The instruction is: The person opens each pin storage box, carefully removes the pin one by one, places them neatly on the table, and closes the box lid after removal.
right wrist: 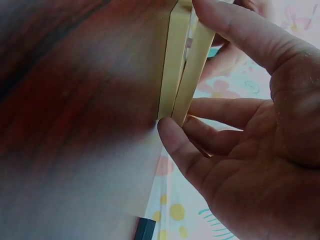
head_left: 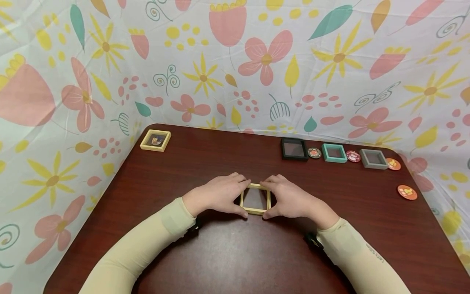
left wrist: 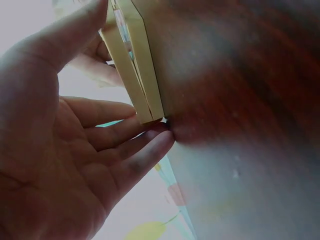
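A pale yellow square frame [head_left: 256,211] with a clear, greyish middle lies on the table in front of the person. The left hand [head_left: 225,195] holds its left side, thumb at the near corner and fingertips at the far one. Mirroring this, the right hand [head_left: 288,198] grips the right side. In the left wrist view the frame [left wrist: 142,75] shows two layers with a narrow wedge-shaped gap, wider toward the thumb. Something small and light-coloured shows in that gap; its kind is unclear. The right wrist view shows the same split in the frame [right wrist: 172,70].
Another yellow frame [head_left: 146,146] with a round piece inside stands far left. Far right are a black frame [head_left: 284,151], a turquoise frame [head_left: 334,159], a grey frame [head_left: 374,165] and several round patterned discs, one orange disc [head_left: 407,192] nearer. A floral cloth [head_left: 227,53] hangs behind the table.
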Motion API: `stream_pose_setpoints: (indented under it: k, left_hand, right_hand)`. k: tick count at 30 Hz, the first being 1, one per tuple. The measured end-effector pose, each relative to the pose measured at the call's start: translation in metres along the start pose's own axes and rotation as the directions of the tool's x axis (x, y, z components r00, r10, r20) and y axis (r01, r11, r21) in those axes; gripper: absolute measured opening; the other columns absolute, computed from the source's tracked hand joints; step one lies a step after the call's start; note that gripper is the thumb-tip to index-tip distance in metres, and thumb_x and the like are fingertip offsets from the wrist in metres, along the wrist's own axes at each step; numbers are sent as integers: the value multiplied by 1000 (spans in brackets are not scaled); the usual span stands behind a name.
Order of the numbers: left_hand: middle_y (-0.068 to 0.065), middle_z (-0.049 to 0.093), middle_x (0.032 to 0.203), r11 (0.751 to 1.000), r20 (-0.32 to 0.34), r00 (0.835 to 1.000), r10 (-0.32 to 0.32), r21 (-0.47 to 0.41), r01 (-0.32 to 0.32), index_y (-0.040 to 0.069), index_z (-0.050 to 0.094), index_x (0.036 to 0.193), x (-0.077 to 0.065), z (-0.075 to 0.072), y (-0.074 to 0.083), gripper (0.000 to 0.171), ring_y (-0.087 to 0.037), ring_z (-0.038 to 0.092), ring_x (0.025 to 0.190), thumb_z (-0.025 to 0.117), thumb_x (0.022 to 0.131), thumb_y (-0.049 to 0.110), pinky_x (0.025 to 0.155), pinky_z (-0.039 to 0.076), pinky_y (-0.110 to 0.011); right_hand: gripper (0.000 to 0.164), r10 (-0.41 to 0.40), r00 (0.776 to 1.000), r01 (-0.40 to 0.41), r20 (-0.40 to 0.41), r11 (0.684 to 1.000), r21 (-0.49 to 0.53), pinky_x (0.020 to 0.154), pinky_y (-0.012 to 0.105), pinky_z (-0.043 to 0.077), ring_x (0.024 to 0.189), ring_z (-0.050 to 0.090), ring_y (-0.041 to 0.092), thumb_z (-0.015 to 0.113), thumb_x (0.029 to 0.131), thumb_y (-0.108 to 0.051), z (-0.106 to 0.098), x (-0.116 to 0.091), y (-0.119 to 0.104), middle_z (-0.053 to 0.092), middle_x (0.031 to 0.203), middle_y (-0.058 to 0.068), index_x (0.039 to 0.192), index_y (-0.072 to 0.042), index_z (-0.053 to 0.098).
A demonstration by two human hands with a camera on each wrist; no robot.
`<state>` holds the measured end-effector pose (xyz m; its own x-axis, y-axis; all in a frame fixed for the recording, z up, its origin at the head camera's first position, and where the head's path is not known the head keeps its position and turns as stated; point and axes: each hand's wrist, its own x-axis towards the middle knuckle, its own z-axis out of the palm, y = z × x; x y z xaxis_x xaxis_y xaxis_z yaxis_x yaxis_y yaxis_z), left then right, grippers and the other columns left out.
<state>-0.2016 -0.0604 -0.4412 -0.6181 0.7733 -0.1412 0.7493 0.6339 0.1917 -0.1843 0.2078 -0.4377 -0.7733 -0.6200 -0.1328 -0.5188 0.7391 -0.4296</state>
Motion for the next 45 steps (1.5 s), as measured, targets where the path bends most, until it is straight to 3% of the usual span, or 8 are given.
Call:
stream_pose_setpoints:
  k: [18,37,45]
  left_hand:
    - [-6,60,156,1000,-3,1000,-11,-15,11,4,55,163,3,-3,0,102,-21,53,144,83,91,71,110,54,-41]
    - [-2,62,153,997,-7,998,-57,-55,56,7,60,159,4,-2,3,99,-20,55,142,90,86,67,105,57,-41]
    - [-2,63,150,996,-2,997,-79,-47,79,8,60,158,5,-2,7,100,-20,56,139,94,84,65,102,58,-40]
  right_hand:
    - [95,-8,1000,9,-15,1000,27,89,40,51,116,53,23,105,76,-40,-1,-1,1,62,135,7,152,-1,65]
    - [92,-28,999,30,-36,998,47,96,46,50,120,52,28,107,73,-38,2,0,1,61,131,8,146,1,66]
    - [89,-23,999,24,-22,998,55,91,43,49,116,50,27,107,74,-35,4,1,-1,59,129,9,143,1,65]
